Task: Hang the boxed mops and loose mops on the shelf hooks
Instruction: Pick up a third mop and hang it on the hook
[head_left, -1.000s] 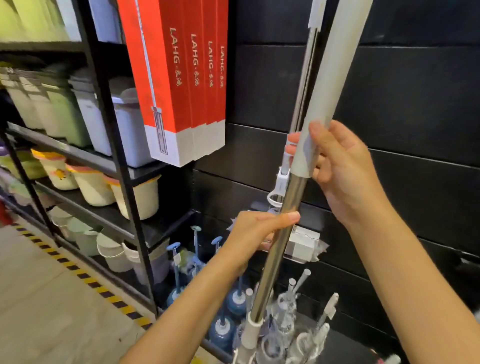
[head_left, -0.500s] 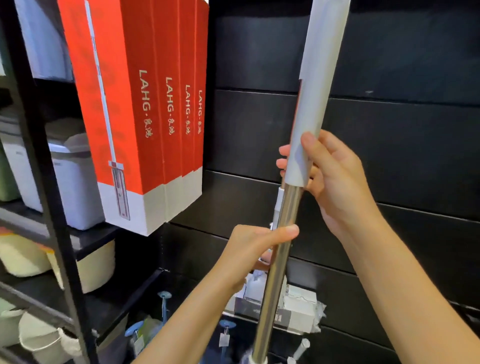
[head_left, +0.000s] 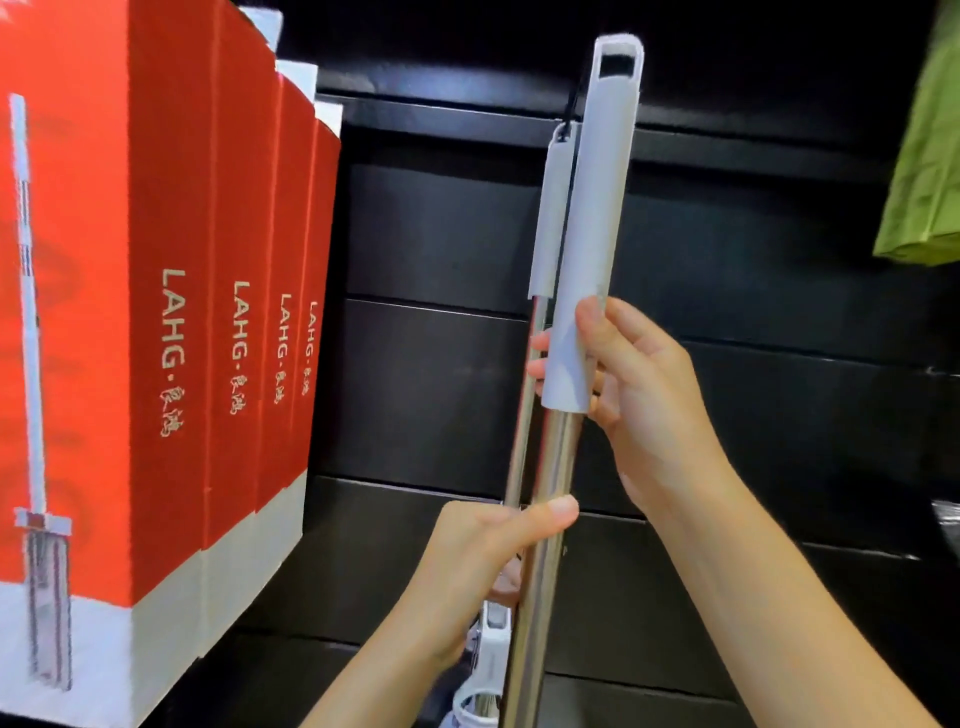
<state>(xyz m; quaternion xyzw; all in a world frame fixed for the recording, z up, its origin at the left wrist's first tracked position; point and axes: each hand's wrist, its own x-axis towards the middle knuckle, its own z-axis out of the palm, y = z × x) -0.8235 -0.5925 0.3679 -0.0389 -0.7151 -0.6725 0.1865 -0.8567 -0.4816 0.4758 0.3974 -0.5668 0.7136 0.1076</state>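
I hold a loose mop upright in front of the black slat wall; it has a grey sleeve with a hanging slot at its top and a steel pole below. My right hand grips the bottom of the grey sleeve. My left hand grips the steel pole lower down. Just behind it a second loose mop hangs by its top from a black hook. Several red boxed mops marked LAHG hang in a row on the left.
The black slat wall fills the background. A green item hangs at the upper right. A white plastic mop part shows at the bottom beside the pole.
The view has tilted upward, and the held mop has risen. Its slotted top is now in sight near the hook. Both hands keep the same grip.
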